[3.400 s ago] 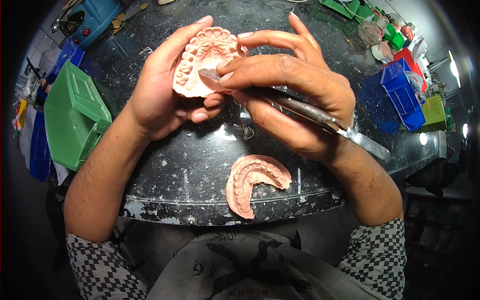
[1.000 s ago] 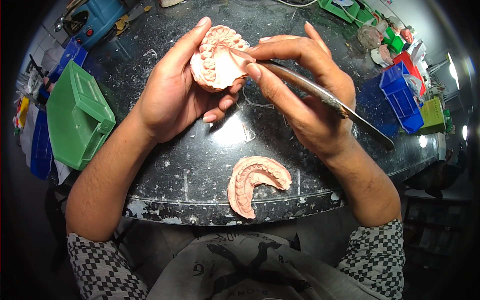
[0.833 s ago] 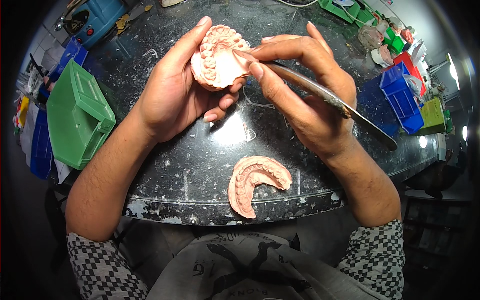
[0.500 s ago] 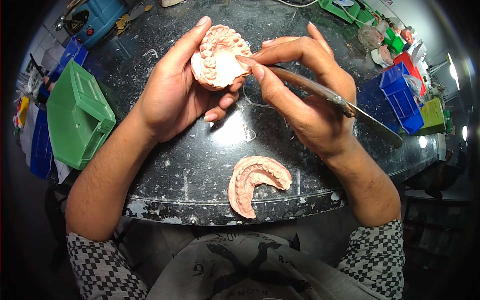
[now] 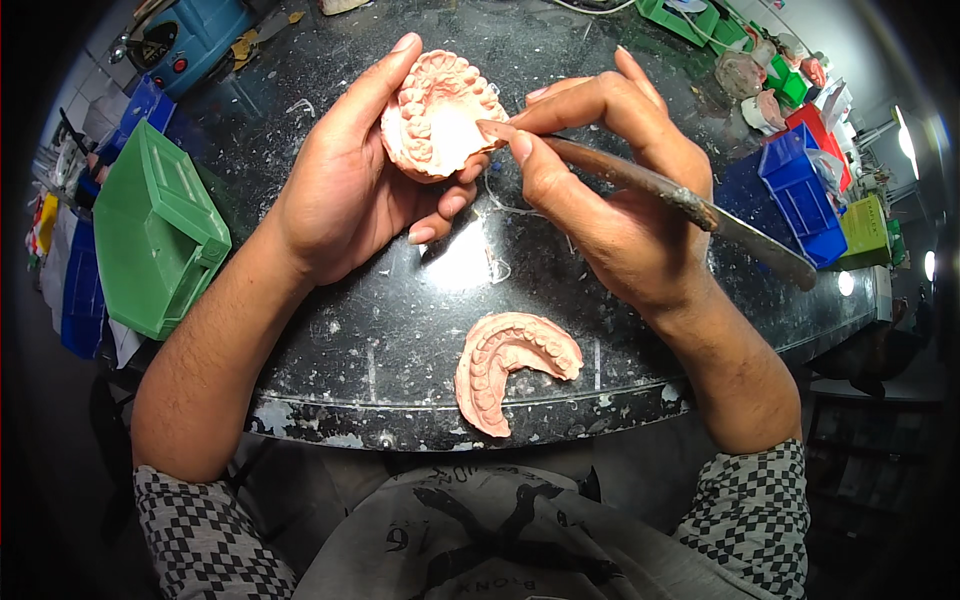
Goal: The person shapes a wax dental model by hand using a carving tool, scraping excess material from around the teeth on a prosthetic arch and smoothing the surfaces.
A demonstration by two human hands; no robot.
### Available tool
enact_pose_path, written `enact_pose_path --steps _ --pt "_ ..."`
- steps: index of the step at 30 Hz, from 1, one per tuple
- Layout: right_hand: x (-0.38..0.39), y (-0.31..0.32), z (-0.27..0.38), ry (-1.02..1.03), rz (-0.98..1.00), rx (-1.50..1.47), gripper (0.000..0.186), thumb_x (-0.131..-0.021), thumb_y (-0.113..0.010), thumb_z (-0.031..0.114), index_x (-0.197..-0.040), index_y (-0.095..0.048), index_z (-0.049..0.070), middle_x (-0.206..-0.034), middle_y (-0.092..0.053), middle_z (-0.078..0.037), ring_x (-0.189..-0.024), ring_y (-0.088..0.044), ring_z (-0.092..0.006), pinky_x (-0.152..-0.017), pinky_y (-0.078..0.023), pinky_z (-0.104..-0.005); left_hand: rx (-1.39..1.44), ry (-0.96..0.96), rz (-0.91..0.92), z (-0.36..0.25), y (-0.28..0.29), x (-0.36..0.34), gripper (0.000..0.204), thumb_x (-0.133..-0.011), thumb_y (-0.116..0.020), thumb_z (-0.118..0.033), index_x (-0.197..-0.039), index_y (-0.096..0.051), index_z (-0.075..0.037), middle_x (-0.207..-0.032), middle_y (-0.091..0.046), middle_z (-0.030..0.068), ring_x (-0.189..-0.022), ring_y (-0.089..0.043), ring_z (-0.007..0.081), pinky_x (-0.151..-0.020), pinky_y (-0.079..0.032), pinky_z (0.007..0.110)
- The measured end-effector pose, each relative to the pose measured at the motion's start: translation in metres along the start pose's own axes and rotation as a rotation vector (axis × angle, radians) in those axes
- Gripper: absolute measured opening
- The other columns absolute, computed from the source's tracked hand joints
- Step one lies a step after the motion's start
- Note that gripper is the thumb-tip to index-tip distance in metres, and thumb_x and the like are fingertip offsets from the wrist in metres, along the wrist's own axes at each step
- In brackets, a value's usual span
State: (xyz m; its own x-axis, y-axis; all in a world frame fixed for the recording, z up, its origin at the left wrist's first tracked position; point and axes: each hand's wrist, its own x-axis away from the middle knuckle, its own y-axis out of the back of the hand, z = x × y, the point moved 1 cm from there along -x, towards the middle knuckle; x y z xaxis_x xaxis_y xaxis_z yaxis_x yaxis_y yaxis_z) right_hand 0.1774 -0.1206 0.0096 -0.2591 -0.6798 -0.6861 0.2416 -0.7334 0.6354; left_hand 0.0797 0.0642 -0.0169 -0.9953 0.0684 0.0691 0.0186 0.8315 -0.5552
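Above the bench, my left hand (image 5: 345, 170) is wrapped round a pink plaster dental cast (image 5: 418, 120) with a full arch of teeth, its toothed side facing up. The thumb lies along the cast's left side and the fingers curl beneath it. My right hand (image 5: 630, 185) pinches a plaster knife (image 5: 640, 178) with a wooden handle. Its narrow tip lies at the cast's right inner edge, while the broad metal blade points out to the lower right. A second, horseshoe-shaped pink dental cast (image 5: 490, 365) rests on the bench near its front edge, with its teeth up.
The black, plaster-flecked bench (image 5: 330, 330) has a curved front edge. At left stand a green bin (image 5: 150, 235) and a blue machine (image 5: 190, 45). Blue bins (image 5: 800, 195), a yellow-green box (image 5: 862, 232) and several casts (image 5: 742, 75) crowd the right side.
The knife has shifted slightly to the right and down, its tip moving a little along the cast's inner edge. My left hand and the second cast stay put.
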Motion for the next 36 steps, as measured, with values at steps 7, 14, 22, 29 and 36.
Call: enact_pose_path --steps 7,14,22,29,36 --pt "0.0 0.001 0.0 -0.029 -0.003 -0.002 0.009 -0.086 -0.075 0.011 -0.092 -0.071 0.006 -0.09 -0.072 -0.003 -0.097 -0.069 -0.0177 -0.116 -0.025 -0.054 0.01 -0.01 0.011 0.001 0.0 -0.001 0.066 -0.106 -0.02 -0.056 -0.115 -0.063 -0.007 -0.084 -0.064 0.0089 -0.066 -0.062 0.0173 -0.041 -0.044 0.024" --pt "0.0 0.003 -0.002 -0.051 0.003 -0.012 0.007 -0.088 -0.073 0.009 -0.092 -0.07 0.005 -0.089 -0.071 -0.003 -0.094 -0.069 -0.0164 -0.116 -0.025 -0.0527 0.01 -0.002 -0.02 0.0 0.0 0.0 0.067 -0.106 -0.022 -0.057 -0.113 -0.064 -0.006 -0.08 -0.062 0.0087 -0.064 -0.06 0.0167 -0.04 -0.043 0.025" --pt "-0.003 0.01 -0.003 -0.026 -0.091 -0.059 0.009 -0.088 -0.071 0.008 -0.093 -0.067 0.002 -0.093 -0.071 -0.008 -0.095 -0.068 -0.0185 -0.116 -0.028 -0.0503 0.019 0.007 -0.014 -0.002 -0.002 0.0 0.068 -0.105 -0.023 -0.059 -0.114 -0.064 -0.006 -0.078 -0.061 0.0087 -0.063 -0.059 0.0162 -0.04 -0.043 0.024" --pt "-0.004 0.007 -0.006 -0.057 -0.22 -0.34 0.01 -0.092 -0.066 0.008 -0.098 -0.063 0.0 -0.095 -0.071 -0.01 -0.094 -0.068 -0.0183 -0.106 -0.04 -0.0429 0.067 0.028 0.019 -0.003 0.002 0.002 0.069 -0.103 -0.025 -0.06 -0.125 -0.06 -0.004 -0.086 -0.066 0.0136 -0.069 -0.064 0.018 -0.045 -0.047 0.025" --pt "-0.001 0.004 -0.001 -0.155 -0.192 -0.558 0.009 -0.093 -0.064 0.004 -0.099 -0.061 -0.001 -0.096 -0.069 -0.008 -0.077 -0.058 -0.0064 -0.068 -0.045 -0.0205 0.109 -0.004 0.087 -0.002 0.002 -0.001 0.066 -0.099 -0.023 -0.043 -0.141 -0.048 0.003 -0.114 -0.066 0.0223 -0.093 -0.068 0.0299 -0.071 -0.057 0.038"
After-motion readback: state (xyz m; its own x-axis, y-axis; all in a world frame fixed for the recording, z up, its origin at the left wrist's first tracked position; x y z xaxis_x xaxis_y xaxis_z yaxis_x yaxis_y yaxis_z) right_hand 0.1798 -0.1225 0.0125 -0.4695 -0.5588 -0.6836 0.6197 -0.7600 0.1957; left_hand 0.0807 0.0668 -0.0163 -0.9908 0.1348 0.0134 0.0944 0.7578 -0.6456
